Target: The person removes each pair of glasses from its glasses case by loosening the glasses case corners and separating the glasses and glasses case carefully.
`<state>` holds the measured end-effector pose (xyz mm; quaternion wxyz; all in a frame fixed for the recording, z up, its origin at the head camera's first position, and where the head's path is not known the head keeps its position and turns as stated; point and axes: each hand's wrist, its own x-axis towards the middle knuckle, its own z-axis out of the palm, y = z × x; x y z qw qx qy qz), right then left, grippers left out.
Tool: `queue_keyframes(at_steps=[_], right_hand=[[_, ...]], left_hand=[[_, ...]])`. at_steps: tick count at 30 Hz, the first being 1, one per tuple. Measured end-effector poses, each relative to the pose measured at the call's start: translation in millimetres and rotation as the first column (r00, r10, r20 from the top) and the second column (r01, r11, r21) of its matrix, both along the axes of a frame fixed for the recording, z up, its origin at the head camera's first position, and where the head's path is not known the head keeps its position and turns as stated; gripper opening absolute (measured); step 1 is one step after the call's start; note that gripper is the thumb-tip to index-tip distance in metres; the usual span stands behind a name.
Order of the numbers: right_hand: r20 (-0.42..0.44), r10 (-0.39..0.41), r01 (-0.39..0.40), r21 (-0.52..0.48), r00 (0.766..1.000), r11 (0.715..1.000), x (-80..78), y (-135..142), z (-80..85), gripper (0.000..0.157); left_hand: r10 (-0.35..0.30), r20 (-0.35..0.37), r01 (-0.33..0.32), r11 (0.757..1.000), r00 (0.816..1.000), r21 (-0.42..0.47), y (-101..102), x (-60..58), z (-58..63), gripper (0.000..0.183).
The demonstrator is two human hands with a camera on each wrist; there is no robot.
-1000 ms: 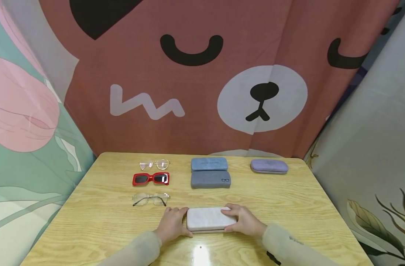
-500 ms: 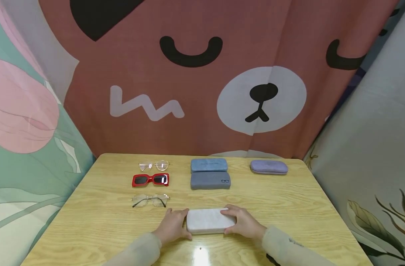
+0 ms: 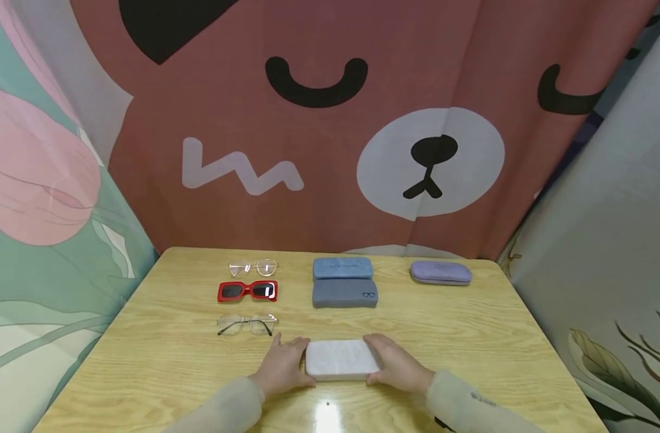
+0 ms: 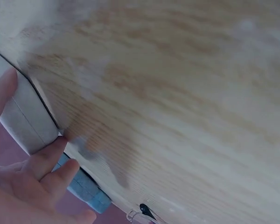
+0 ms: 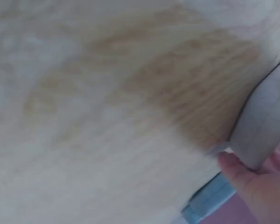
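A white glasses case [image 3: 343, 359], its lid down, lies near the front of the table between both hands. My left hand [image 3: 284, 363] grips its left end, thumb at the front corner and fingers toward the back. At the opposite end, my right hand [image 3: 400, 364] holds the case with its thumb in front and fingers at the back corner. In the left wrist view, fingertips touch the pale case [image 4: 30, 116]. The right wrist view shows the case [image 5: 261, 119] with a finger against its corner.
Behind the left hand lie clear glasses [image 3: 246, 325], red sunglasses [image 3: 247, 291] and round glasses [image 3: 254, 267]. A light blue case [image 3: 343, 268] and a grey-blue case [image 3: 344, 293] sit mid-table. A purple case [image 3: 440, 273] is at the back right, before a patterned curtain [image 3: 308, 138].
My right fingers have slid off the top of the white glasses case to its right end. The left hand and the case stay nearly in place; the view shifts slightly.
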<state>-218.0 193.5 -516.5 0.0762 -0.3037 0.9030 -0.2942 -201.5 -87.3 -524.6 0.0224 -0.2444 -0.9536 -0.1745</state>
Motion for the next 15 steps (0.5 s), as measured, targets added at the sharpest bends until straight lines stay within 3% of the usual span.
queue_keyframes(at_steps=[9,15], right_hand=[[-0.031,-0.017,0.019,0.065,0.999,0.998,-3.8,-1,6.0,0.077],[-0.067,-0.018,0.023,0.066,0.998,0.998,-16.2,2,9.8,0.076]], left_hand=[[0.017,0.046,-0.019,0.999,0.999,0.044,1,-9.9,2.5,0.079],[0.020,0.069,-0.027,0.994,0.997,0.110,3,-21.7,3.0,0.079]])
